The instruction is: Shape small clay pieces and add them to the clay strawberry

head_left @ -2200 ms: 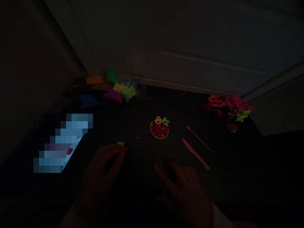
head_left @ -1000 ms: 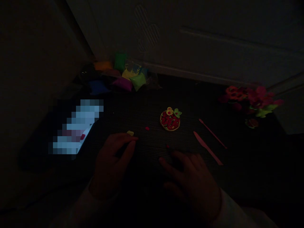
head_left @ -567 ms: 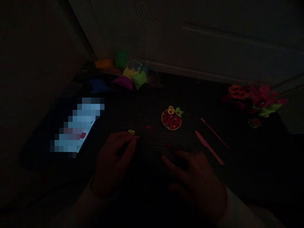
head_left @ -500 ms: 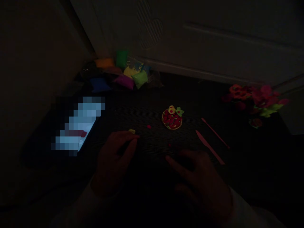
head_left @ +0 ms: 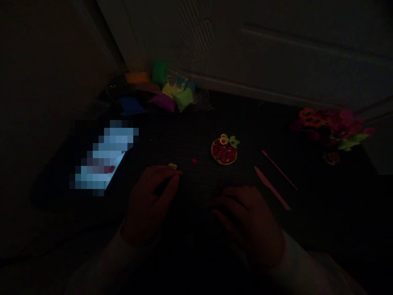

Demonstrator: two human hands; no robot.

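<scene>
My left hand [head_left: 153, 200] rests on the dark table with thumb and forefinger pinched together; whatever lies between them is too dark to make out. Just behind those fingertips is a small yellow clay piece [head_left: 172, 166]. A little red clay bit [head_left: 194, 161] lies to the right of it. My right hand [head_left: 245, 217] is low over the table, its thumb and fingertips drawn together around something I cannot make out. Near its fingers a tiny dark red bit [head_left: 220, 184] shows faintly. Beyond the hands sits a round, yellow-rimmed clay piece [head_left: 224, 153] filled with red, with a yellow and a green flower on its edge.
A pink plastic knife [head_left: 272, 188] and a thin pink tool [head_left: 279, 169] lie at the right. Colourful clay flowers [head_left: 334, 125] stand farther right. Several clay packets [head_left: 162, 101] are heaped at the back left. A lit, blurred screen [head_left: 107, 157] is at the left.
My right hand has shifted slightly left and its spread fingers have drawn together. My left hand keeps its pinch. The whole view has shifted slightly.
</scene>
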